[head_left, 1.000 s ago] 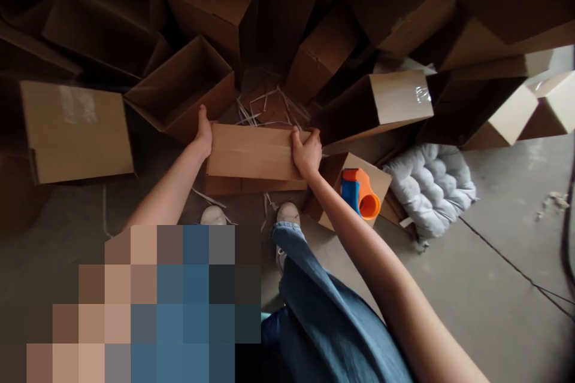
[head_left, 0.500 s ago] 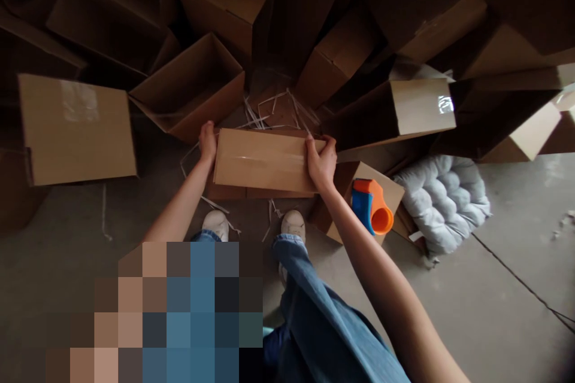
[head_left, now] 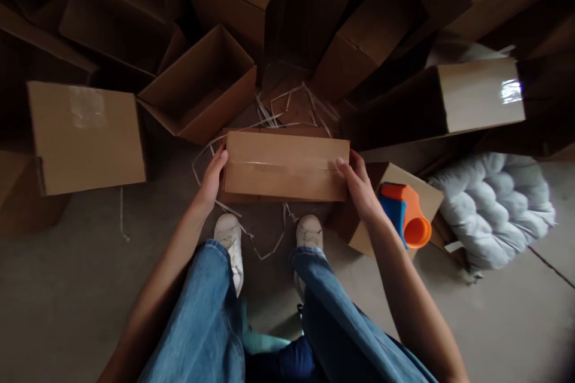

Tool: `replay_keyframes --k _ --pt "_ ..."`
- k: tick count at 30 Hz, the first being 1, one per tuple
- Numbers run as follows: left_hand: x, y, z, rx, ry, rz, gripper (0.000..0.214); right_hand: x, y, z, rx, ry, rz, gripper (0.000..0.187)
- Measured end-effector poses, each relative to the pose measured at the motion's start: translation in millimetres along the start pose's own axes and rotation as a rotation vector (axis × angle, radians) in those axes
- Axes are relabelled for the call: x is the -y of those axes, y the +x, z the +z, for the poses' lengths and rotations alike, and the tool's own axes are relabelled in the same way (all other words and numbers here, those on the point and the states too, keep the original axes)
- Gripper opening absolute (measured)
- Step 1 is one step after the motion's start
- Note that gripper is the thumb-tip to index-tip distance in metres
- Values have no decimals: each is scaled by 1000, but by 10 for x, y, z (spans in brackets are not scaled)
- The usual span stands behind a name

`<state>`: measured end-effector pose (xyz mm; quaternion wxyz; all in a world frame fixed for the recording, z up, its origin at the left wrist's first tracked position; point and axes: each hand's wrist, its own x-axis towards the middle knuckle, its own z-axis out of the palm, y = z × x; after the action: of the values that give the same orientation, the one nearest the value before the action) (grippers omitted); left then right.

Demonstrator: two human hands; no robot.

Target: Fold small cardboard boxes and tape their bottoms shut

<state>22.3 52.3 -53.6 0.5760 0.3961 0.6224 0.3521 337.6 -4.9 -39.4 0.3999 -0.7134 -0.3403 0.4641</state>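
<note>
Cluttered concrete floor (head_left: pixel 67 287): my left hand (head_left: pixel 211 176) and right hand (head_left: pixel 362 187) grip the taped carton (head_left: pixel 285 166) endwise; paper strips (head_left: pixel 274 115) underfoot could trip me.

A grey concrete floor (head_left: pixel 67 287) is recorded. A pile of cardboard boxes (head_left: pixel 359 42) is stacked along its far side. An open box (head_left: pixel 202 87) and a closed box (head_left: pixel 87 134) are set at the left. White strapping strips (head_left: pixel 278 109) are scattered in the middle, around a taped box (head_left: pixel 285 164). A white cushion (head_left: pixel 498 206) is laid at the right, just beside a small box (head_left: pixel 429 198). Two white shoes (head_left: pixel 229 239) are planted on the floor.
</note>
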Motion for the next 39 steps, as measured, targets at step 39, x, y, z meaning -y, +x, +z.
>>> replay_keyframes --k 39 --pt "23 -701 257 -110 182 78 72 -546 -709 227 -191 42 -128 62"
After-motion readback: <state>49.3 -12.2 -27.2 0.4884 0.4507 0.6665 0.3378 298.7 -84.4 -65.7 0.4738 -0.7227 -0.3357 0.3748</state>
